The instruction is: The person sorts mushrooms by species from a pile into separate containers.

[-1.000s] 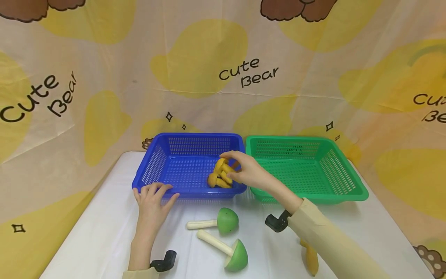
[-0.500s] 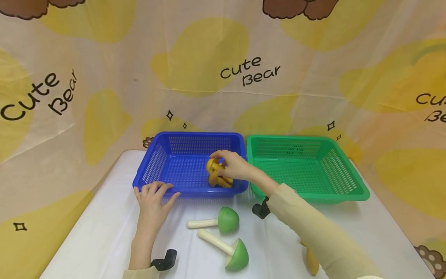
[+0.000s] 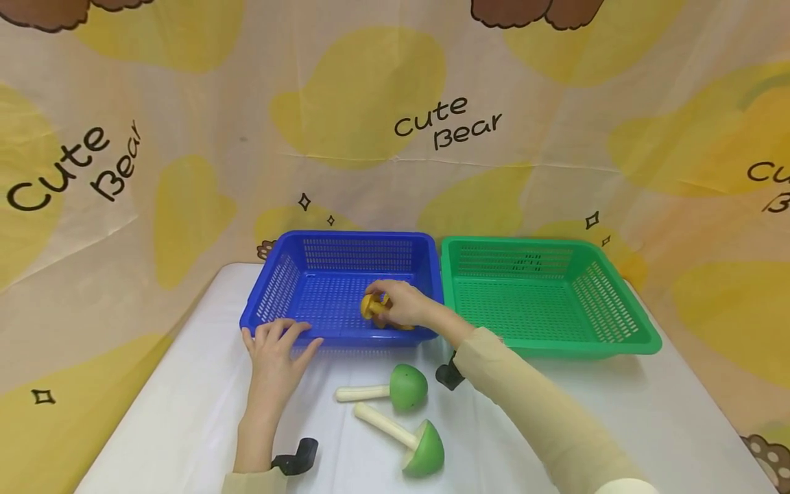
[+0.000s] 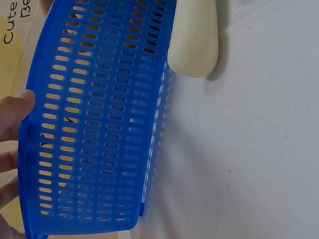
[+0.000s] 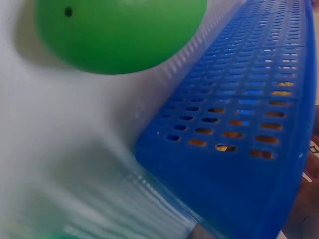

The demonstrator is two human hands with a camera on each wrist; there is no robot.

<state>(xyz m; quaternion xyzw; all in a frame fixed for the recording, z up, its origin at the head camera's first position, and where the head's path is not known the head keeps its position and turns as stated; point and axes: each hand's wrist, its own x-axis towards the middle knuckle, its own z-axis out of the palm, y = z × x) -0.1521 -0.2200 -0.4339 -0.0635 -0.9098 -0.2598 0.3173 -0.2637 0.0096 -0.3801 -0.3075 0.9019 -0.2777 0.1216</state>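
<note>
- Yellow mushroom [image 3: 368, 307]: near mid-frame, in the right part of the blue basket [image 3: 348, 340]; I see it pinched between the thumb and bent fingers of the right hand [image 3: 404, 304].
- Other yellow pieces [image 3: 404, 327] show just below those fingers, partly hidden from me.
- At centre left, the left hand [image 3: 274, 353] holds the basket's near rim, fingers bent over it.
- Two green-capped mushrooms [image 3: 409, 387] lie on the surface [image 3: 185, 418] at bottom centre.
- Near and right rims border my reach; mesh floor spreads leftward; the green basket [image 3: 586, 348] sits just beside, right of centre.
</note>
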